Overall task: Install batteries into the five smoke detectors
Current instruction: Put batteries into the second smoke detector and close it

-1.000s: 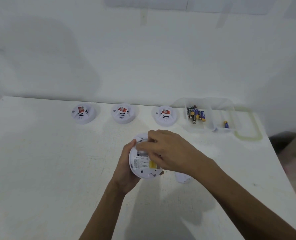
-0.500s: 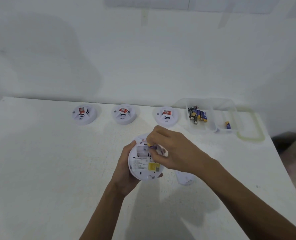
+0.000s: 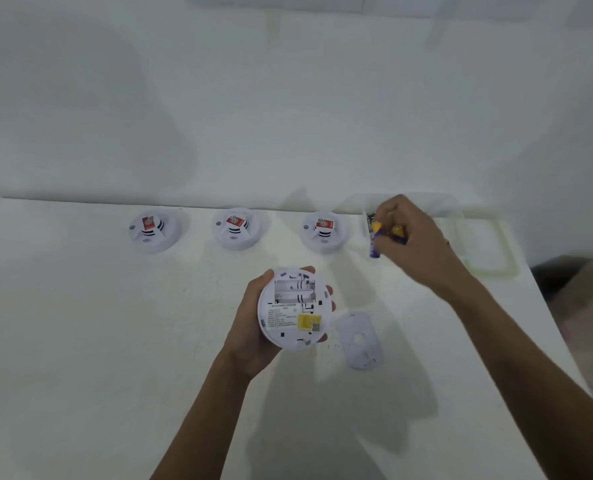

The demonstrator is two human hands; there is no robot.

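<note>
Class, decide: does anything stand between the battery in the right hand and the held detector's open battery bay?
Nothing visible does. The right hand pinches a purple-and-yellow battery; the round white smoke detector in the left hand has its bay uncovered, facing up. Its white plastic cover lies aside.

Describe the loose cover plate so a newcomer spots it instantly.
On the white table, the left hand holds a smoke detector back-side up. Just right of it a small white cover plate lies flat. Unlike the three domed detectors at the back, it is thin, oblong, with a central hole.
</note>
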